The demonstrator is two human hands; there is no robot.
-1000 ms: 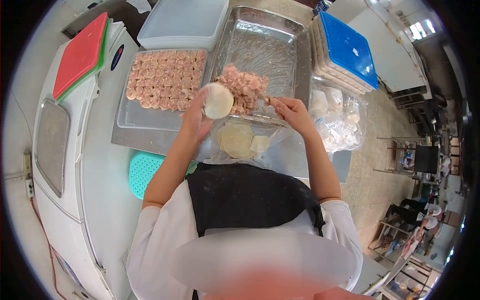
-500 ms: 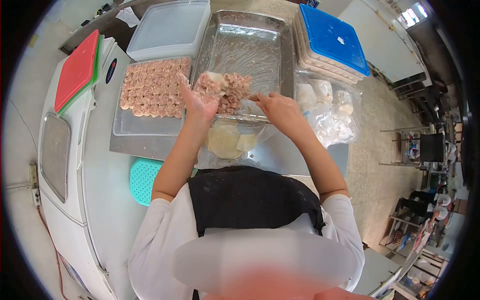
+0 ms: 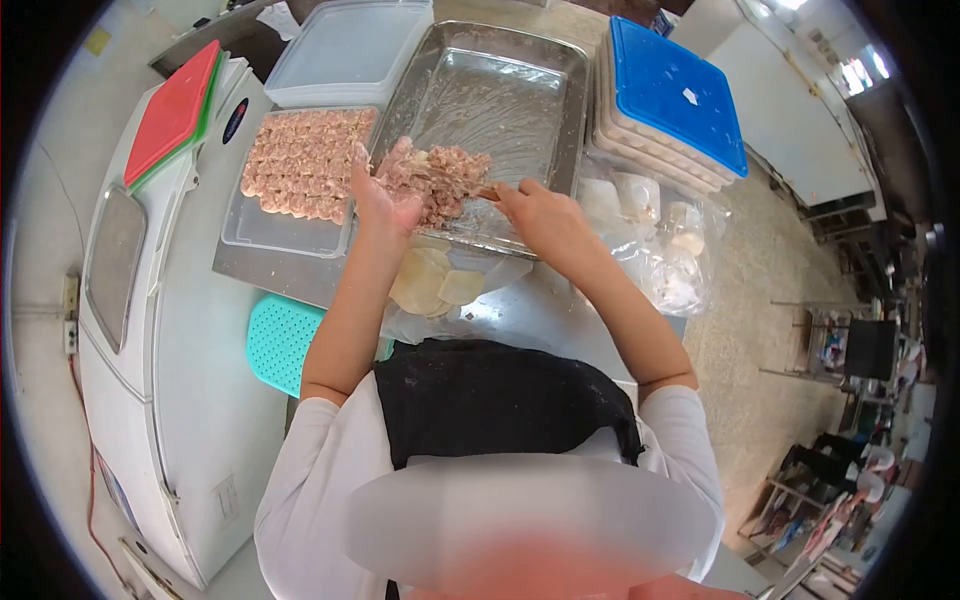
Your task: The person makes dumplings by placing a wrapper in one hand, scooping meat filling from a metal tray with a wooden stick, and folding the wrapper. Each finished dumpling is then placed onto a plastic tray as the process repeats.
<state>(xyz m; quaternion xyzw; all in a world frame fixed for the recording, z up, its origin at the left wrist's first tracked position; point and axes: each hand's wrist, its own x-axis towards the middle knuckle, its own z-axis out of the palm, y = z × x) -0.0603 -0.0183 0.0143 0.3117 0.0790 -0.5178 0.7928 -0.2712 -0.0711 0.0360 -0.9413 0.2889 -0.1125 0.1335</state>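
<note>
My left hand (image 3: 385, 205) is cupped, palm up, at the near left corner of a metal pan (image 3: 572, 110). It cradles a pale dumpling wrapper, mostly hidden by fingers and meat. My right hand (image 3: 540, 215) is closed around the brown handle of a thin spatula (image 3: 486, 192). The spatula's blurred blade reaches left into the pink minced meat (image 3: 462, 168) heaped in the pan, close to my left fingers. Several round, pale wrappers (image 3: 422, 280) lie on plastic just below the pan. Left of my left hand, a clear tray (image 3: 290, 238) bears rows of meat-topped dumplings (image 3: 305, 160).
Lidded clear containers (image 3: 345, 50) stand at back left. Stacked trays under a blue lid (image 3: 680, 95) are at right, with plastic bags of white rounds (image 3: 655, 225) before them. A white freezer (image 3: 190, 350) and a turquoise basket (image 3: 283, 340) are on the left.
The spatula blade has swung left and down into the meat beside my left hand. The pale wrapper shows less than before. The whole view has turned slightly.
</note>
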